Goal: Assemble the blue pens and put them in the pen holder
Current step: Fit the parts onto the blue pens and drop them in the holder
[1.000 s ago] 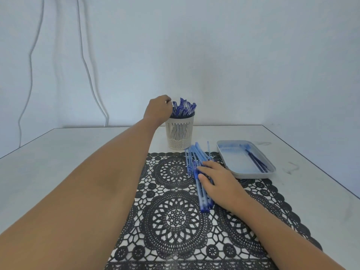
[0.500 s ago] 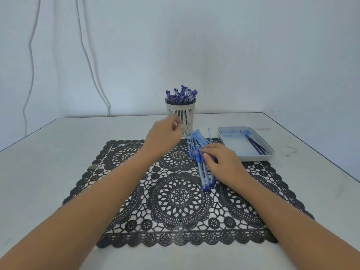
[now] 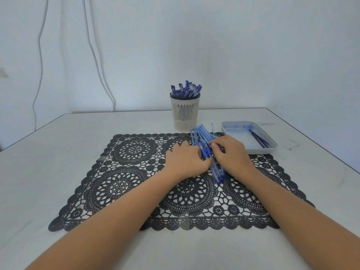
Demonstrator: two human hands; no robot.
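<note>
The left hand (image 3: 186, 160) and right hand (image 3: 232, 157) meet, fingers curled into a pile of blue pens (image 3: 204, 152) on the black lace mat (image 3: 132, 172) (whether either grips one cannot be told). This looks like picking parts for assembly; the next move needs one barrel singled out. Just beyond stands the part-filled pen holder (image 3: 185, 114); a tray (image 3: 262, 152) lies to the right.

Table (image 3: 58, 152): pale grey-white top, fills the lower half of the frame.
Standing or lying directly on it:
- One black lace placemat (image 3: 124, 184), rectangular with a scalloped edge, centre of frame.
- One cream slotted pen holder (image 3: 185, 115), upright, just beyond the mat's far edge.
- One shallow pale tray (image 3: 261, 152), right of the holder, at the mat's far right corner.
</note>
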